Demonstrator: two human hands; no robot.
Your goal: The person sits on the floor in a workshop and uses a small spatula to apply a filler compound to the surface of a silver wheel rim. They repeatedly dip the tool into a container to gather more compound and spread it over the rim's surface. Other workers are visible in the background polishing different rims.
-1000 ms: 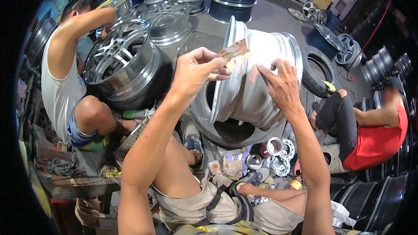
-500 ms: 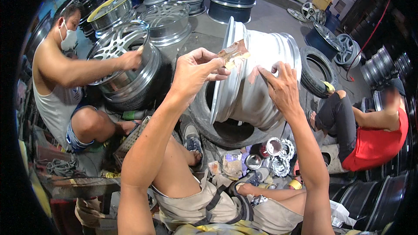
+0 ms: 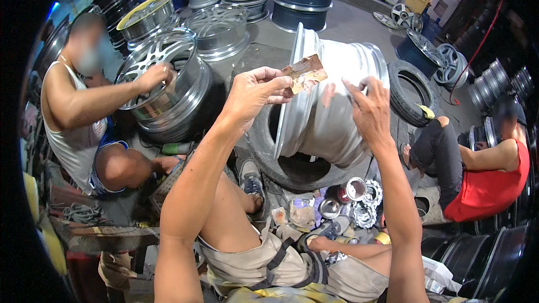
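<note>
A silver wheel rim (image 3: 337, 129) lies on its side across a dark tire (image 3: 281, 175) in front of me. On its barrel shows a small pinkish smear (image 3: 328, 95) that looks like filler. My left hand (image 3: 252, 92) pinches a small brown card (image 3: 305, 73) smeared with paste between thumb and fingers, beside the rim's left flange. My right hand (image 3: 371, 106) is at the right part of the barrel, index finger stretched out just right of the smear, other fingers partly bent. It holds nothing I can see; whether it touches the metal I cannot tell.
At the left a person (image 3: 73, 101) works at a polished wheel (image 3: 168, 78); another in a red top (image 3: 491, 179) sits at the right. An open can (image 3: 355, 189) and silver ring-shaped parts (image 3: 366, 213) lie by my feet. Stacked rims (image 3: 303, 0) stand behind; a tire (image 3: 412, 92) lies right.
My right hand has drawn slightly right, off the pinkish smear. The card in my left hand has turned a little, showing more of its face. The left person's hand has moved left.
</note>
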